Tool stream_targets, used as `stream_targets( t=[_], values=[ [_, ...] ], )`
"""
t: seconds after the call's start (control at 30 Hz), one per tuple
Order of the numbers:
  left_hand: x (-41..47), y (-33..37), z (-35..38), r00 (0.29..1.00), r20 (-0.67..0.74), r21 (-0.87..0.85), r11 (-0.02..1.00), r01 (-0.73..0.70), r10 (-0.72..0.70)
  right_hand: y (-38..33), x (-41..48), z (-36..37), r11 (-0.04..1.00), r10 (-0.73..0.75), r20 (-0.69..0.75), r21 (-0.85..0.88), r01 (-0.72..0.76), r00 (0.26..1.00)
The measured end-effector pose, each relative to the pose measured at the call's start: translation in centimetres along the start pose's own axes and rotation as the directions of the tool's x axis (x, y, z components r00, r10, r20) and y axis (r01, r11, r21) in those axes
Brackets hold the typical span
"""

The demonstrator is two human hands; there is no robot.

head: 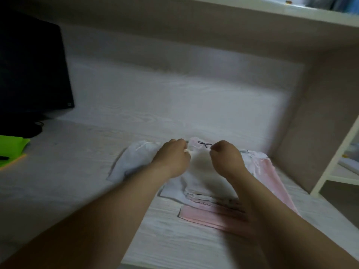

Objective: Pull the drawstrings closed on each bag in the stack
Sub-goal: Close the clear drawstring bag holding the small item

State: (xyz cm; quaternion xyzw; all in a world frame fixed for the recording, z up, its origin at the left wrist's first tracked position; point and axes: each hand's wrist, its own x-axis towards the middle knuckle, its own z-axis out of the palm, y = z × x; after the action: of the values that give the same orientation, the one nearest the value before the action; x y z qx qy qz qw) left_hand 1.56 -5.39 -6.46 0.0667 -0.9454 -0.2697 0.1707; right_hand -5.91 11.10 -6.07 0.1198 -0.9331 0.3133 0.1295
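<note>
Both fists are curled tight at the far edge of the top bag [200,171], soft white and gathered. The left hand [172,159] and right hand [227,158] each pinch its mouth, though blur hides whether they hold cord or fabric. A thin dark drawstring [204,144] loops in a bow between them. The bag crowns a flat stack [209,212] of white and pink layers on the pale wood-grain desk [77,171]. A crumpled white bag [132,162] lies just left, and a black monitor [33,70] stands far left.

1. This looks like a study corner at home, or a small office.
2. A pale wood-grain desk [136,117] has a dark monitor [33,70] at the left.
3. A shelf [272,14] runs above it, and a white rack [330,162] stands at the right.
</note>
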Motion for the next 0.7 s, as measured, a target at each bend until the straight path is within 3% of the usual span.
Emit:
stream_targets(
  t=[0.13, 0.33, 0.43, 0.57, 0.63, 0.7],
  values=[
    [0.8, 1.2, 2.2, 0.975, 0.159, 0.059, 0.987, 0.148, -0.155, 4.4, 0.5, -0.8, 0.989, 0.148, 0.146, -0.024, -0.146, 0.978],
    [2.0, 2.0, 5.7, 0.972, 0.115, -0.199, 0.954, 0.226, -0.206, 7.2, 1.4, -1.1, 0.976, 0.183, 0.154, 0.093, -0.198, 0.971],
    [2.9, 1.7, 6.2, 0.954, 0.128, -0.427, 0.853, 0.3, -0.271, 8.1, 1.4, -1.3, 0.913, 0.194, 0.141, 0.335, -0.231, 0.971],
    [3.2, 1.2, 5.9, 0.938, 0.2, -0.69, 0.639, 0.34, -0.283, 8.4, 0.6, -1.0, 0.841, 0.135, 0.144, 0.506, -0.19, 0.98],
    [2.9, 0.8, 5.7, 0.932, 0.256, -0.754, 0.55, 0.358, -0.255, 8.5, 0.2, -1.0, 0.783, 0.103, 0.199, 0.587, -0.203, 0.974],
    [2.6, 0.6, 5.3, 0.932, 0.293, -0.766, 0.53, 0.363, -0.215, 8.4, 0.0, -1.3, 0.664, 0.08, 0.272, 0.703, -0.254, 0.959]
  ],
)
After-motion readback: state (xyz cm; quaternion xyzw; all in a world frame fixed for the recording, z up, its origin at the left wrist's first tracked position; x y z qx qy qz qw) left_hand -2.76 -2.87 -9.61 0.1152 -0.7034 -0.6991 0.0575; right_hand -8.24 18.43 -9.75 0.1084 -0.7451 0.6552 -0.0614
